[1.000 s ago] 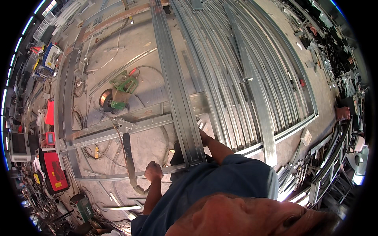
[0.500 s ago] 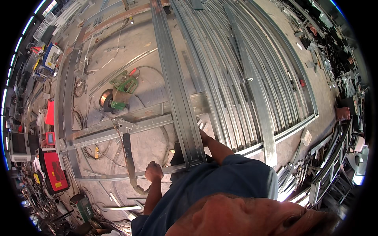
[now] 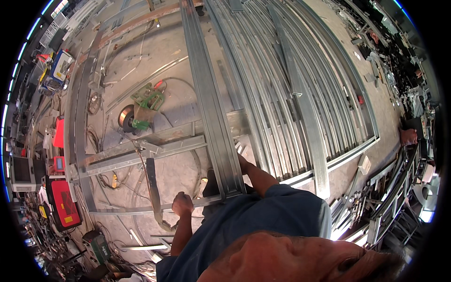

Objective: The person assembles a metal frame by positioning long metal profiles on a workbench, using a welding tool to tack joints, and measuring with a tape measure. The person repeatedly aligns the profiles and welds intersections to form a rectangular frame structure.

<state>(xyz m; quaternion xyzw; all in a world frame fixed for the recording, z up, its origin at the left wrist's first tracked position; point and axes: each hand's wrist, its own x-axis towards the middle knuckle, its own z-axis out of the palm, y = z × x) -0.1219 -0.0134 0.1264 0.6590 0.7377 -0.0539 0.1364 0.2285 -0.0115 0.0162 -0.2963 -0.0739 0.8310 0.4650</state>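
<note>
My left hand [image 3: 182, 204] is closed beside the near rail [image 3: 136, 213] of a large metal frame. What its fingers hold, if anything, is hidden. A long grey steel channel profile [image 3: 213, 108] runs away from my body across the frame. My right hand [image 3: 243, 165] is at its right edge, with the fingers hidden behind the metal. Left of my left hand, a black-handled welding torch [image 3: 152, 183] hangs over the frame's crossbar [image 3: 174, 149], its cable curving down past the near rail.
Many parallel metal profiles [image 3: 277, 103] fill the frame's right half. A green wire feeder [image 3: 149, 98] with a copper wire spool [image 3: 126, 118] stands on the floor inside the frame. Red machine [image 3: 64, 203] and green box [image 3: 97, 246] stand at left. Scrap lengths [image 3: 376, 188] lie at right.
</note>
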